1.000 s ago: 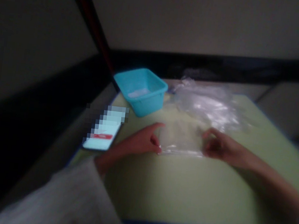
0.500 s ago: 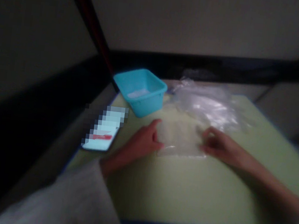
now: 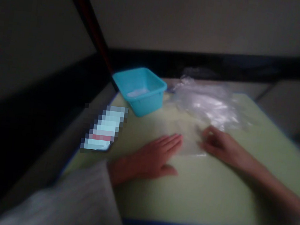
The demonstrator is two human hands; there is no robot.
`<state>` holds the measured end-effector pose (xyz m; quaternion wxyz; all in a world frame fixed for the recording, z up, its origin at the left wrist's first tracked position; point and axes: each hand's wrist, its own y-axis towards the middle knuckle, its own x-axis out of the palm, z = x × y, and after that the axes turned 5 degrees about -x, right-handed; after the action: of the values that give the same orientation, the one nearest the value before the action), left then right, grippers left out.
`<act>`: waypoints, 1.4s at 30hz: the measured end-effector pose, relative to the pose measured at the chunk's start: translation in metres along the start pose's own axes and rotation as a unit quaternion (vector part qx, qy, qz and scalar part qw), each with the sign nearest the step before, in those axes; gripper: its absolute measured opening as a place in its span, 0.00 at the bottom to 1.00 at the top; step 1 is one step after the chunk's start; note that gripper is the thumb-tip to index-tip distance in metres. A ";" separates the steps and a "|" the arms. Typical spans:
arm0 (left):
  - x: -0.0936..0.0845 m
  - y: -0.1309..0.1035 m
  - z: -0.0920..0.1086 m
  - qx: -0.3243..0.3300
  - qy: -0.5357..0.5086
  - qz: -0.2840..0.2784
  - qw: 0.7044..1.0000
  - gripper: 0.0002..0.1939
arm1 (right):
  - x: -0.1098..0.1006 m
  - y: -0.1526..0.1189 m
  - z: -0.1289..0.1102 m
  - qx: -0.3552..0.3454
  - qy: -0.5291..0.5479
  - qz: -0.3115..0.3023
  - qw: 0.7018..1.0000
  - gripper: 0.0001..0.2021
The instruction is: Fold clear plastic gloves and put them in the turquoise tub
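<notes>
A small clear plastic bag [image 3: 192,149] lies flat on the yellow-green table, its lower edge catching the light. Across the bag's left part rests my left hand [image 3: 157,157], palm down, fingers stretched out and thumb apart. It hides that side of the bag. At the bag's right edge my right hand [image 3: 217,142] is closed in a pinch, with thumb and fingertips on the plastic. Blur softens the fingertips.
Behind the bag lies a crumpled heap of clear plastic [image 3: 210,103]. A turquoise basket [image 3: 148,103] with something whitish inside stands at the back left. A phone with a lit, pixelated screen [image 3: 107,125] lies at the left edge of the table [image 3: 210,202]. A wall borders the back.
My left hand has let go of the bag's left edge, opened, and moved right and nearer to me, flat over the bag. My right hand has stayed at the right edge.
</notes>
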<state>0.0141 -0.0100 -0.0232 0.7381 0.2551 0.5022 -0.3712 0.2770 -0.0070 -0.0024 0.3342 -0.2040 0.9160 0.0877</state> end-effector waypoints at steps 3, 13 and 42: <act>-0.003 0.001 0.003 0.000 0.015 -0.011 1.000 0.37 | -0.001 0.000 -0.002 -0.007 -0.028 0.011 1.000 0.09; -0.003 0.000 -0.005 -0.010 0.075 0.013 0.997 0.38 | 0.007 0.004 0.001 -0.125 -0.213 0.104 0.963 0.06; -0.001 0.002 -0.007 -0.127 0.160 0.012 0.979 0.39 | 0.036 -0.007 0.004 -0.292 -0.273 -0.141 0.906 0.38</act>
<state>0.0116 -0.0035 -0.0243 0.6785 0.2215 0.6542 -0.2502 0.2571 -0.0239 -0.0289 0.5054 -0.3874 0.6842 0.3555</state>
